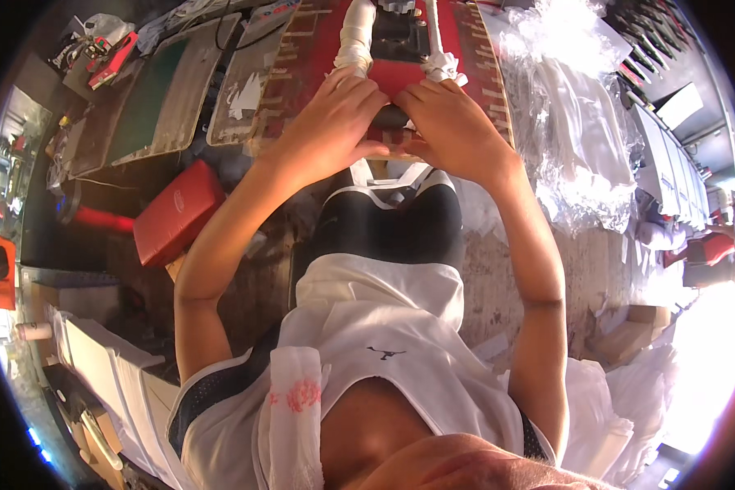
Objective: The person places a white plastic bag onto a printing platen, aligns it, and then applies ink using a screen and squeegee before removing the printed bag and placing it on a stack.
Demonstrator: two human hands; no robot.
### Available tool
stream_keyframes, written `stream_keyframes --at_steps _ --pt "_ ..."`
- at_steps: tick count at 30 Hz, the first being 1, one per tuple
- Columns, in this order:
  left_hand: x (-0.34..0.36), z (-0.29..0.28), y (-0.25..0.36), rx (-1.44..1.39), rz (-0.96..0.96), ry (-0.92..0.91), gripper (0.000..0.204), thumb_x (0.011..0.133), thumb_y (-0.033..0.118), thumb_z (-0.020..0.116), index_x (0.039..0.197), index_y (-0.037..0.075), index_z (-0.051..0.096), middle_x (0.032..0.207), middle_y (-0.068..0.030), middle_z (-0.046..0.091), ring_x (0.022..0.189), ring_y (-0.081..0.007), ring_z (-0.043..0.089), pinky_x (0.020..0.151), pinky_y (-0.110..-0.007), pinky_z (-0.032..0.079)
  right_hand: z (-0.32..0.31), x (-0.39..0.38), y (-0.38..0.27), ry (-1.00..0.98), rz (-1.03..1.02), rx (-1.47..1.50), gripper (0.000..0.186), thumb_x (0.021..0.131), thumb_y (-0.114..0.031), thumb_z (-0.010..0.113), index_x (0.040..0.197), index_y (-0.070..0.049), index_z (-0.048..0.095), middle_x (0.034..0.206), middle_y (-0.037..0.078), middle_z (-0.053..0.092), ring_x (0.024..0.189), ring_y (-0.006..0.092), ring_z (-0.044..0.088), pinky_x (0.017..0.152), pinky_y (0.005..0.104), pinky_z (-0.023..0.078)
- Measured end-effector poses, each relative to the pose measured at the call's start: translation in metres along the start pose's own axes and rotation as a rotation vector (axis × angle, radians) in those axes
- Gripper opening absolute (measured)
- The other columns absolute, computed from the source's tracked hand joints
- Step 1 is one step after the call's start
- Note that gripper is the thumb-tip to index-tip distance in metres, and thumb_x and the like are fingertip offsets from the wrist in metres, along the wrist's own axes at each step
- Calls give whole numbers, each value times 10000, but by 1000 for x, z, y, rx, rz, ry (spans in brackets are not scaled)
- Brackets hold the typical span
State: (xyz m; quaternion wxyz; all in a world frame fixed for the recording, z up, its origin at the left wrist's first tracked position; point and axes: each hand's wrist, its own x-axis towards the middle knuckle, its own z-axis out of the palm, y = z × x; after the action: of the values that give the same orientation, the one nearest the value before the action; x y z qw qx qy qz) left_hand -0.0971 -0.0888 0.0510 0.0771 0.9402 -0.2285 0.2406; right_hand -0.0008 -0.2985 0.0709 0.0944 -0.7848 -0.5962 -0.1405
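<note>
My left hand and my right hand are side by side at the near edge of a red-topped bench. The fingers of both curl down, and the thumbs point toward each other. What lies under the fingers is mostly hidden; a short piece of a dark rounded part shows between the hands. Just beyond my left hand runs a thick rod wrapped in white. A thinner white-wrapped rod ends in a bunched white wad by my right fingers. Between the rods sits dark metal machinery.
Left of the bench are worn boards and a red padded block. Clear plastic with white material heaps up on the right. An open carton lies on the right, and white panels stand at lower left.
</note>
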Motion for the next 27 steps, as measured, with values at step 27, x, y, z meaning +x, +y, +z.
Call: stream_keyframes --at_steps 27 --pt "56 -56 5 339 -62 -82 78 774 8 759 718 -1 706 886 -201 694 865 -309 597 883 -482 378 -78 50 -28 -315 168 -320 152 875 -160 739 914 -14 728 912 178 743 856 329 730 873 417 574"
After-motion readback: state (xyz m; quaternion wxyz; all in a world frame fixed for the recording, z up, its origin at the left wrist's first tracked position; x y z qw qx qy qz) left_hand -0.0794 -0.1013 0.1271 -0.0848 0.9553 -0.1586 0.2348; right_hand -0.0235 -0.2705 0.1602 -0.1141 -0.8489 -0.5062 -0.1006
